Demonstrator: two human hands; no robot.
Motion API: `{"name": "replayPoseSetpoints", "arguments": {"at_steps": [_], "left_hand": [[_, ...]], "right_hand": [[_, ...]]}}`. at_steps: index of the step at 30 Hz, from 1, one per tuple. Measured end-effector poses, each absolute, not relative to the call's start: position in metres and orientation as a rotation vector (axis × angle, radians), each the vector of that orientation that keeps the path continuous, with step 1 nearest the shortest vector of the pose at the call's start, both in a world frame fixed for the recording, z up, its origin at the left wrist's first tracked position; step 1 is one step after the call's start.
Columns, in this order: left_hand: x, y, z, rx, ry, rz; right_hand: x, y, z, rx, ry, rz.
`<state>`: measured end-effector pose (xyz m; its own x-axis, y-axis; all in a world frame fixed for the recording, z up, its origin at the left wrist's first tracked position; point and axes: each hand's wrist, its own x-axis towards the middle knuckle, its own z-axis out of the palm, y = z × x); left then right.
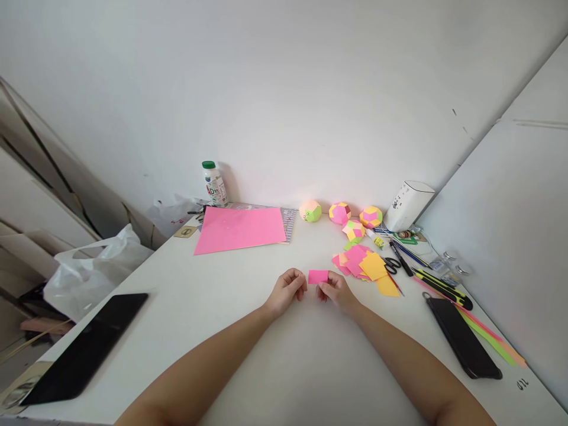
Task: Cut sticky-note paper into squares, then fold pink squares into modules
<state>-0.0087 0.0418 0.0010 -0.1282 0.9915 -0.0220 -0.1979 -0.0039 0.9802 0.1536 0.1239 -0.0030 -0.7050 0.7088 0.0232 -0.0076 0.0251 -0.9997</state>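
Note:
A small pink folded paper lies on the white table between my two hands. My right hand pinches its lower right edge with curled fingers. My left hand sits just left of the paper, fingers curled together, its tips close to the paper's left edge; whether it touches is unclear. A heap of pink, orange and yellow paper squares lies right of my right hand.
A big pink sheet lies at the back, with a bottle behind it. Several paper balls, a white box, scissors, pens, a cutter and a phone are at the right. A tablet and plastic bag are at the left.

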Motion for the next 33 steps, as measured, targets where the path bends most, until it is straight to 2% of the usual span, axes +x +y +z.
{"name": "replayPoseSetpoints", "arguments": {"at_steps": [18, 33], "left_hand": [[-0.004, 0.039, 0.003, 1.184, 1.160, 1.148], [-0.006, 0.040, 0.000, 1.104, 1.205, 1.200]], "right_hand": [[0.152, 0.120, -0.004, -0.673, -1.844, 1.790], [0.155, 0.128, -0.003, -0.642, -1.771, 1.812]]}}
